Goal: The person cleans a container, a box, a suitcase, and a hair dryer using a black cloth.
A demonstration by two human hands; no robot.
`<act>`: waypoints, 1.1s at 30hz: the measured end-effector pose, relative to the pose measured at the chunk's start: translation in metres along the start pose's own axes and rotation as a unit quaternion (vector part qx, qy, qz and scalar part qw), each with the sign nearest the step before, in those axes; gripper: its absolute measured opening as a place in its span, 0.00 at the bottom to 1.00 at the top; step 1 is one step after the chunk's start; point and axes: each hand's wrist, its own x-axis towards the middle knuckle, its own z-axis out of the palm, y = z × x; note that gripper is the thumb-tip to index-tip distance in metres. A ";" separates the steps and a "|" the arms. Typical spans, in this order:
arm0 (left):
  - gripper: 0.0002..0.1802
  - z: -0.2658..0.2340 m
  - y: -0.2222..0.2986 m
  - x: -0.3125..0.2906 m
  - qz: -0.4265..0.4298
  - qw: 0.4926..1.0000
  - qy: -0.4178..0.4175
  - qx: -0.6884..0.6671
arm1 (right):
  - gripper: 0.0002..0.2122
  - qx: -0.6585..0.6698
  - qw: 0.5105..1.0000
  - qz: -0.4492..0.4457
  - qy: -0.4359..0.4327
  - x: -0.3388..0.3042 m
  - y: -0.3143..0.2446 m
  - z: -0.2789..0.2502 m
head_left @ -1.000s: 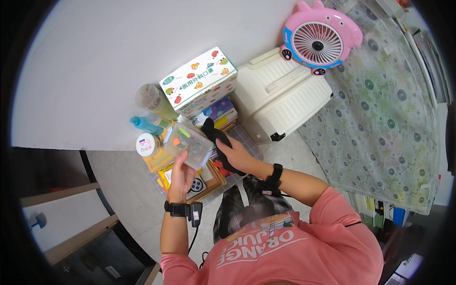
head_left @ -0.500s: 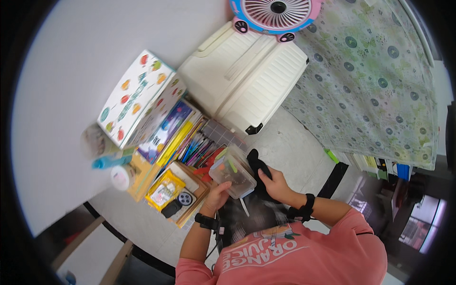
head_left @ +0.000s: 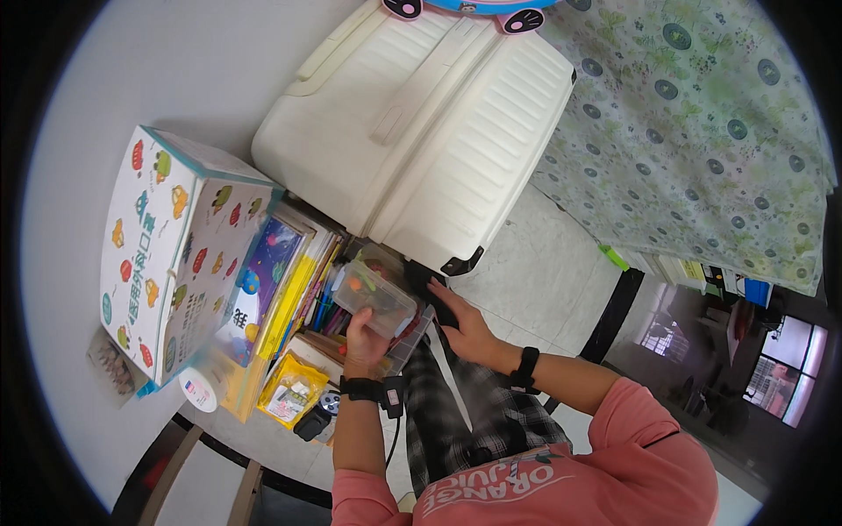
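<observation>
In my left hand (head_left: pixel 364 340) is a clear plastic box (head_left: pixel 379 294), tilted, with its thumb lying over the near side. Green and orange shapes show in or through the plastic. My right hand (head_left: pixel 469 331) is beside the box, its fingers stretched along a soft-looking black item (head_left: pixel 425 279) that lies between them and the thumb. What kind of item it is cannot be made out. Just beyond the left hand stand pens (head_left: pixel 326 302) and a row of upright books (head_left: pixel 303 272). The box partly covers a clear tray (head_left: pixel 410 340) near my lap.
A large cream suitcase (head_left: pixel 421 114) stands ahead, the base of a pink and blue fan on top. At left are a printed carton (head_left: pixel 162 254), a white-lidded tub (head_left: pixel 200 390) and a yellow packet (head_left: pixel 291 386). A patterned curtain (head_left: pixel 675 131) hangs at right.
The view has shifted closer to the suitcase and carton. Both hands have reached farther forward; the clear box is now over the pens, and the right hand lies lower along the black item.
</observation>
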 end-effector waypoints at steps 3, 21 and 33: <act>0.33 0.005 0.006 0.004 0.027 0.999 0.021 0.015 | 0.30 0.003 1.000 -0.004 0.023 -0.012 0.000 -0.002; 0.27 -0.017 0.014 0.049 -0.013 0.978 0.146 0.148 | 0.27 -0.099 0.992 0.082 -0.022 0.047 0.078 0.029; 0.24 0.007 -0.014 0.047 0.107 0.931 0.297 0.185 | 0.19 -0.077 0.986 0.107 -0.102 0.033 0.049 -0.002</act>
